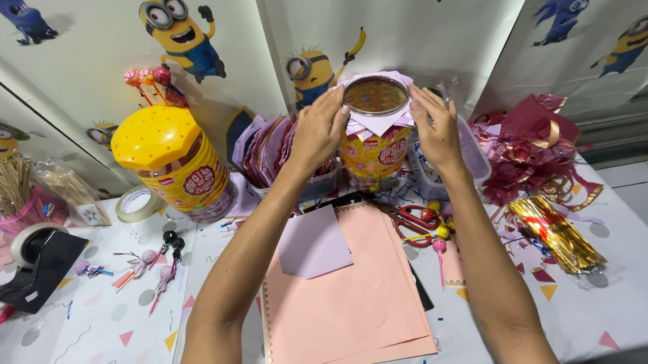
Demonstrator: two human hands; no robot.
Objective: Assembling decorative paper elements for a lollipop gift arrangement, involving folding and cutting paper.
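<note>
Left hand (pixel 319 128): fingers spread, pressing against the left side of the open jar (pixel 374 137), fingertips lying on the pale lilac paper (pixel 375 123) draped round the jar's neck.

Right hand (pixel 435 128): fingers spread, pressing against the right side of the same jar, fingertips touching the paper near the rim.

Open jar: clear plastic, round mouth facing up, standing upright at the far middle of the desk (pixel 621 300) between both hands; wrapped sweets are showing through its lower wall.

Second jar (pixel 174 159): yellow faceted lid on, standing tilted toward the left, well apart from the hands.

Paper sheets: a peach stack (pixel 356 298) is lying near the desk's front edge between the forearms, with a lilac sheet (pixel 313 242) resting on its upper left corner.

Red scissors (pixel 414 222): lying just beside the peach stack, under the right forearm.

Gold strips in a clear bag (pixel 558 233): lying to the right, near a heap of dark red wrapping and ribbon (pixel 533 146).

Tape dispenser (pixel 37 265): black, sitting at the left edge; a loose tape roll (pixel 138 203) is lying beyond it.

Lollipops (pixel 148 79): standing behind the yellow-lidded jar.
</note>
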